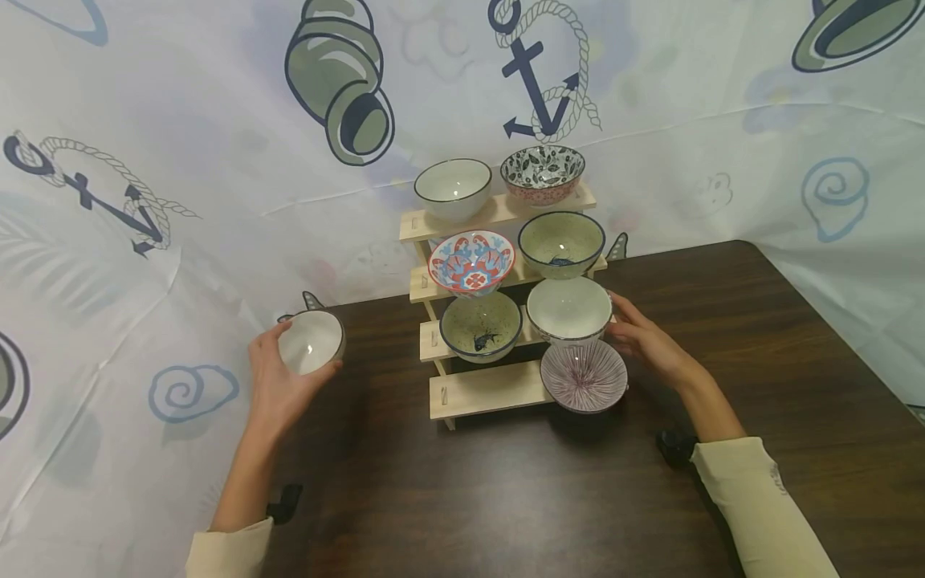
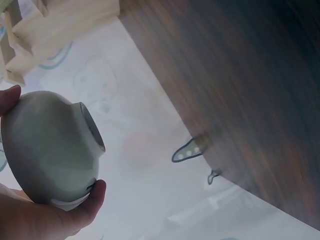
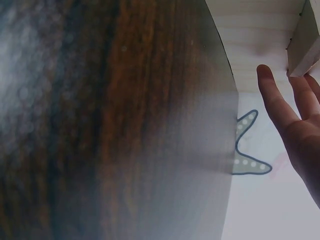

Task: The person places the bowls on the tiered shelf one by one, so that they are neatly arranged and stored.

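At the left, my left hand [image 1: 285,381] grips a white bowl [image 1: 312,341] by its rim, thumb and fingers on opposite sides, well above the table. The left wrist view shows this bowl [image 2: 52,150] tipped sideways, its foot facing right. My right hand [image 1: 643,337] is at the right end of a tiered wooden rack [image 1: 491,389], beside a white bowl with a dark rim [image 1: 569,309]. In the right wrist view its extended fingers [image 3: 275,100] reach up against the wooden end of a shelf [image 3: 305,42].
The rack also bears a plain white bowl [image 1: 454,189], a floral bowl [image 1: 542,172], a red-and-blue patterned bowl [image 1: 472,261], two green bowls [image 1: 562,241] and a purple streaked bowl [image 1: 584,377] at the lowest front. A printed cloth [image 1: 217,120] hangs behind the dark table [image 1: 477,498].
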The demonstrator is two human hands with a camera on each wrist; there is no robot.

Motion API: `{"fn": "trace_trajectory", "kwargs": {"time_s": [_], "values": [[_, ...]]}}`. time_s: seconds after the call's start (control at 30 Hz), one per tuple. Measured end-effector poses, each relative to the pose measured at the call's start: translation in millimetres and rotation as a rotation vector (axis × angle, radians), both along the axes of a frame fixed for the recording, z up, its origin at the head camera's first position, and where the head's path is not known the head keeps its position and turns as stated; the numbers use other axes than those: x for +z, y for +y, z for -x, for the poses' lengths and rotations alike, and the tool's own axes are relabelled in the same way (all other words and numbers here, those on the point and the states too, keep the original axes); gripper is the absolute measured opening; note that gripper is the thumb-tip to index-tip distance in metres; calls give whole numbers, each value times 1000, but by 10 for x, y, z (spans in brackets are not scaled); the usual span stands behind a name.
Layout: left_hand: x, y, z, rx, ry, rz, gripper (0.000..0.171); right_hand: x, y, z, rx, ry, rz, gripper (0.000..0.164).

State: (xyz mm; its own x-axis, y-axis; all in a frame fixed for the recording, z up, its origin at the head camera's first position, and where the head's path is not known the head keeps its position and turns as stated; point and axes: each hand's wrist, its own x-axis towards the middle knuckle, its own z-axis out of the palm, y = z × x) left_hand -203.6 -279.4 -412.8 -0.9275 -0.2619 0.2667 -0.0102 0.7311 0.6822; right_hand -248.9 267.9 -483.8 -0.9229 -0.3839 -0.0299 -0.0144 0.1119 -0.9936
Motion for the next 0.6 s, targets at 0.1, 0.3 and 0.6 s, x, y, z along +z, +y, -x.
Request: {"fn": "trace_trajectory", "kwargs": {"time_s": [0.1,0.3,0.6], "values": [[32,28,-76,-11,10,-2,98,3,-6,-1,5,2,4,66],[99,57,-214,-44,19,-7,99,14,-16,-15,4,7,6,67],[182,97,-408,-150,6,39,100,9,-15,-6,-3,1,-13,67]]}}
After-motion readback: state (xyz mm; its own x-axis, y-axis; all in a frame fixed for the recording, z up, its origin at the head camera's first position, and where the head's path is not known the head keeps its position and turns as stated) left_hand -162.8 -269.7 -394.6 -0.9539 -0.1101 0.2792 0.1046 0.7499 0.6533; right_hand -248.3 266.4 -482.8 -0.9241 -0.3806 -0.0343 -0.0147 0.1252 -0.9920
